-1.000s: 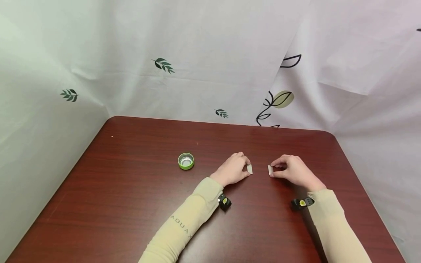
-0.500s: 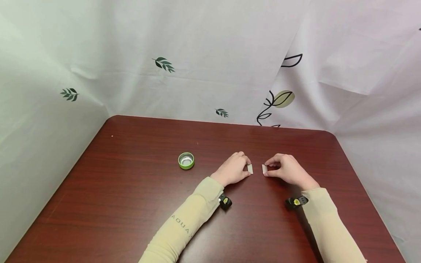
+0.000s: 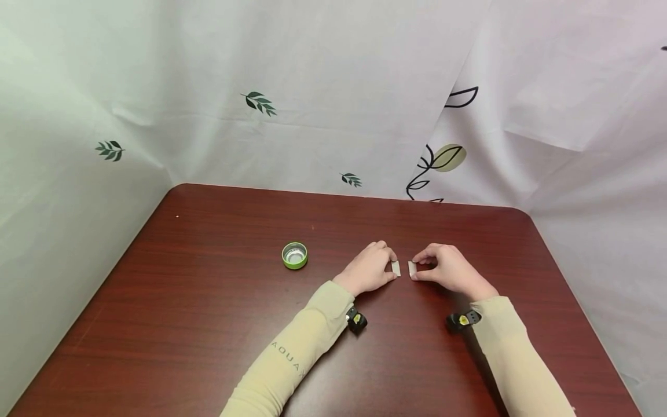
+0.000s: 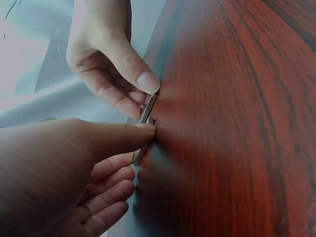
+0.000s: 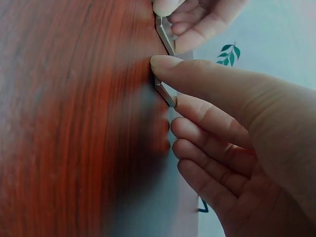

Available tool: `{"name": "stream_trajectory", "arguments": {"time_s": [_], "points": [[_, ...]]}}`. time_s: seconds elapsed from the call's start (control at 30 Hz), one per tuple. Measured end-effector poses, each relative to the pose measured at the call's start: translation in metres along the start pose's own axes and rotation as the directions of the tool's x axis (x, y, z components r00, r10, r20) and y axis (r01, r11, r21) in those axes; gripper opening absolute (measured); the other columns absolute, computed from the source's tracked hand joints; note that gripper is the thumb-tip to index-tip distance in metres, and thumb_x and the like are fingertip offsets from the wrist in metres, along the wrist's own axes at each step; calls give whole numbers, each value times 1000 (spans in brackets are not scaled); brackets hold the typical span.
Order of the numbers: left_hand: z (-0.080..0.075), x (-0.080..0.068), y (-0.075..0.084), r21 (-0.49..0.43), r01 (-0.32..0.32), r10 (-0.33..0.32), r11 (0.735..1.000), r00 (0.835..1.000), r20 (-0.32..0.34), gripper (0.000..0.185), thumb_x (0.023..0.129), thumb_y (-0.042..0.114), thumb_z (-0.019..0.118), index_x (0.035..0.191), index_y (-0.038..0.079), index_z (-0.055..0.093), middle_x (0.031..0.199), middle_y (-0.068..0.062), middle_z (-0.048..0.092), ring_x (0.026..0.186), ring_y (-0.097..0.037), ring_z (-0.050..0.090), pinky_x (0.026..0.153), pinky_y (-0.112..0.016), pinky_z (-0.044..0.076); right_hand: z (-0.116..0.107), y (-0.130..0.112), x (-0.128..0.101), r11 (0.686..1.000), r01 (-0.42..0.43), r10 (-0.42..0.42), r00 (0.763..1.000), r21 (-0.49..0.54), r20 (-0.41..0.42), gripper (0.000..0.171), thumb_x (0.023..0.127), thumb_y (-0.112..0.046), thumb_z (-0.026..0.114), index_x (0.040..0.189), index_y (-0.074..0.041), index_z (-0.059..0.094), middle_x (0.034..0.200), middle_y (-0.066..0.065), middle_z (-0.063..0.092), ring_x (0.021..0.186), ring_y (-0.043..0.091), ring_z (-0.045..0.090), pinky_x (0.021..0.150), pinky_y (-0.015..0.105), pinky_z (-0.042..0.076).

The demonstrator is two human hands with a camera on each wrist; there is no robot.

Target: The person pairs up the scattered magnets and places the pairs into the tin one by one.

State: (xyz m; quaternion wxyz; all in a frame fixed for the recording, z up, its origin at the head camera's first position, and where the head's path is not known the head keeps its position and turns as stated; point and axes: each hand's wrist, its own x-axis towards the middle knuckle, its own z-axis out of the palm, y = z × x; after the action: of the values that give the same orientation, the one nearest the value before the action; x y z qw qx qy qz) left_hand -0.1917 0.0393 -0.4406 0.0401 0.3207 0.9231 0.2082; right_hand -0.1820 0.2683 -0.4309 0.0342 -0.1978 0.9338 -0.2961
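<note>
1. Two small flat pieces, pale grey and metallic-looking, are held on edge on the dark red wooden tabletop — one in each hand.
2. The left piece is pinched by the left hand between thumb and forefinger; the remaining fingers are curled under the palm, and the heel of the hand rests on the wood.
3. The right piece is pinched in the same manner by the right hand, with thumb on the near side and forefinger on the far side.
4. In the head view the two pieces are seen just beside each other, near the middle of the tabletop, with a narrow gap between them.
5. In the left wrist view the left piece is seen below the thumb tip, and the right piece stands close ahead of it; whether their ends touch cannot be told from that angle.
6. In the right wrist view the right piece is seen under the thumb, tilted, and the left piece lies beyond it, held by the other hand's fingers.
7. A small round green lid with a shiny metal inside lies open side up, well apart to the left of the hands.
8. Both forearms are covered by beige sleeves, and a small black device is worn at each wrist.
9. A white cloth printed with leaves hangs behind and beside the tabletop.
</note>
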Motion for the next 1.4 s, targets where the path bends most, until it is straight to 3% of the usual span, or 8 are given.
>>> {"name": "stream_trajectory", "arguments": {"time_s": [0.7, 1.07, 1.4], "points": [[3, 1, 0, 8, -12, 12, 1000, 1000, -17, 33, 92, 27, 78, 118, 7, 72, 112, -4, 60, 109, -20, 55, 94, -23, 46, 10, -8, 5, 999, 50, -50, 999, 13, 12, 32, 78, -14, 90, 106, -6, 76, 94, 0, 64, 87, 18, 60, 77, 38, 53], [3, -3, -1, 15, -28, 29, 999, 999, -32, 40, 91, 31, 79, 121, 8, 70, 113, -3, 62, 108, -19, 56, 95, -24, 45, 10, -11, 5, 999, 39, -39, 999, 15, 26, 29, 79, -16, 90, 101, -7, 73, 94, 2, 61, 88, 20, 58, 79, 38, 52], [-2, -8, -6, -64, -19, 17, 998, 999, -34, 45, 91, 33, 79, 125, 7, 67, 113, -2, 62, 107, -17, 57, 96, -25, 46, 8, -13, 7, 999, 32, -33, 999, 25, 34, 30, 78, -16, 91, 99, -6, 73, 93, 1, 62, 87, 19, 59, 79, 38, 52]]}}
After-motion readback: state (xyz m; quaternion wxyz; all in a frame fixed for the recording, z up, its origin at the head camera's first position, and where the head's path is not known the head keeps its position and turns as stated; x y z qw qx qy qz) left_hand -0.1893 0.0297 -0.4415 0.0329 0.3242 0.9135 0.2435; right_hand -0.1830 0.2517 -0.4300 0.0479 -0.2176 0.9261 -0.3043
